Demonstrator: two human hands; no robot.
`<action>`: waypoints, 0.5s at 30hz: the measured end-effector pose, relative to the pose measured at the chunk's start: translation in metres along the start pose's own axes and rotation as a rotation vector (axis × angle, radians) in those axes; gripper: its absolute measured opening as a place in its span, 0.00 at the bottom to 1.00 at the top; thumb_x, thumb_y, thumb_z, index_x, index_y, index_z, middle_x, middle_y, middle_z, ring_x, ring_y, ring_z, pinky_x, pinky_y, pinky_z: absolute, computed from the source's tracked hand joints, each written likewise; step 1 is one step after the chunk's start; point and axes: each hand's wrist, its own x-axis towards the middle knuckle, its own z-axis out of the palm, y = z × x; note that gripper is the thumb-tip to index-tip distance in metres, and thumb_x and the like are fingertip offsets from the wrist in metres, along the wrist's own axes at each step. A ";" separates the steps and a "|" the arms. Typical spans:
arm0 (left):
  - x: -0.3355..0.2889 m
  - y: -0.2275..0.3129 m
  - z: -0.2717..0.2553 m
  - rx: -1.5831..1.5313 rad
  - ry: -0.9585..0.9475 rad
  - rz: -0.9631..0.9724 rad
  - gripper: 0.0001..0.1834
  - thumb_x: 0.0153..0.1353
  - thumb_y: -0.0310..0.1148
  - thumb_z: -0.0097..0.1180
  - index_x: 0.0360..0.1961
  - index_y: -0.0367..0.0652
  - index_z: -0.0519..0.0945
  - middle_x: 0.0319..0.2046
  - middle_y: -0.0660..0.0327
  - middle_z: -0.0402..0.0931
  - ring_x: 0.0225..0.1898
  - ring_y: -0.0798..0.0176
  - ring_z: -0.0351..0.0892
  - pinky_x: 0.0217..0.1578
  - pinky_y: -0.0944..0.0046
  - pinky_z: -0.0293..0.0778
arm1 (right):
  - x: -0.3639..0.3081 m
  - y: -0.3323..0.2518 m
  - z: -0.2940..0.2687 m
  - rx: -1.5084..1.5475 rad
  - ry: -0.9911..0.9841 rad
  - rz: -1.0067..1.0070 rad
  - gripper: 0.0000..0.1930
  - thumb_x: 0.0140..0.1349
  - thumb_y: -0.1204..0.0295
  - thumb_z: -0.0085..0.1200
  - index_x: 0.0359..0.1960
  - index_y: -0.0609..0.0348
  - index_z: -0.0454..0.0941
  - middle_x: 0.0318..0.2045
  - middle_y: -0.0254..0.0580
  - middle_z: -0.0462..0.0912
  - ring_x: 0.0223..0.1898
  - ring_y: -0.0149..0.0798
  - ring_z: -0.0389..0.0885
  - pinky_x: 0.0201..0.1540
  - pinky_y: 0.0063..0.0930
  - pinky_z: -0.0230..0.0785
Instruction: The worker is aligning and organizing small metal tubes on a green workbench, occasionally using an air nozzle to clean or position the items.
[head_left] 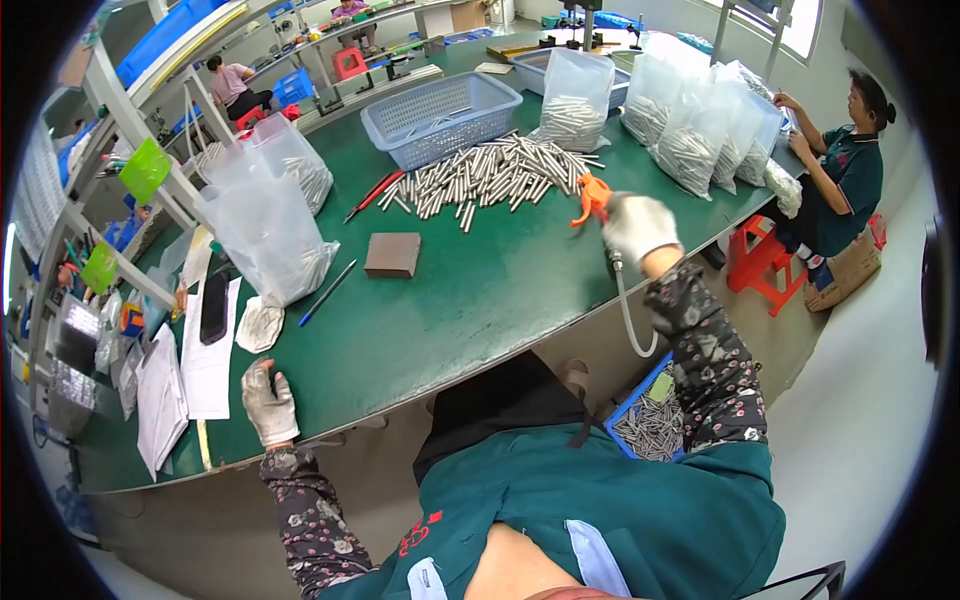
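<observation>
My right hand point(642, 232), in a white glove, is wrapped round an orange air blow gun point(592, 200) above the right part of the green table. A clear hose point(630, 315) hangs from the gun's handle. The gun's front end is near a heap of short metal pins point(480, 178). On the table's near left edge rests my left hand point(269, 402), also gloved, with thumb and fingers apart and nothing in it. Closest to it is a crumpled white cloth or glove point(260, 324). A blue pen point(327, 293) and a brown block point(393, 255) lie farther in.
Behind the pins stands a blue-grey basket point(440, 110). Bags of pins point(690, 140) line the far right; other bags point(270, 235) stand left. Red-handled pliers point(372, 196), papers point(208, 370) and a phone point(214, 308) lie left. A blue crate point(650, 415) sits below; a person point(845, 165) sits right.
</observation>
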 end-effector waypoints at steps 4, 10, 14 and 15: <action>0.018 0.025 -0.014 -0.094 0.063 0.028 0.15 0.53 0.21 0.52 0.43 0.38 0.74 0.43 0.51 0.75 0.46 0.47 0.74 0.49 0.53 0.69 | 0.023 0.067 0.024 -0.113 0.013 0.294 0.11 0.53 0.68 0.51 0.34 0.55 0.84 0.36 0.52 0.83 0.41 0.53 0.82 0.44 0.42 0.74; 0.082 0.116 0.003 -0.262 -0.104 0.219 0.21 0.48 0.18 0.55 0.46 0.41 0.74 0.45 0.51 0.74 0.48 0.47 0.74 0.49 0.54 0.71 | 0.022 0.070 0.043 -0.070 0.049 0.221 0.16 0.55 0.58 0.53 0.37 0.55 0.81 0.38 0.49 0.82 0.41 0.51 0.81 0.43 0.43 0.73; 0.116 0.155 0.040 -0.128 -0.324 0.170 0.34 0.46 0.32 0.65 0.57 0.43 0.69 0.58 0.50 0.65 0.59 0.47 0.65 0.57 0.51 0.65 | 0.013 0.015 0.038 -0.002 0.017 0.068 0.29 0.52 0.53 0.53 0.54 0.53 0.69 0.36 0.55 0.81 0.39 0.53 0.81 0.42 0.45 0.73; 0.124 0.160 0.055 -0.025 -0.409 0.128 0.41 0.46 0.41 0.67 0.62 0.43 0.64 0.61 0.47 0.60 0.63 0.45 0.60 0.58 0.49 0.63 | 0.015 0.009 0.041 -0.023 -0.023 0.054 0.26 0.54 0.56 0.51 0.53 0.54 0.68 0.35 0.54 0.81 0.38 0.54 0.81 0.42 0.46 0.73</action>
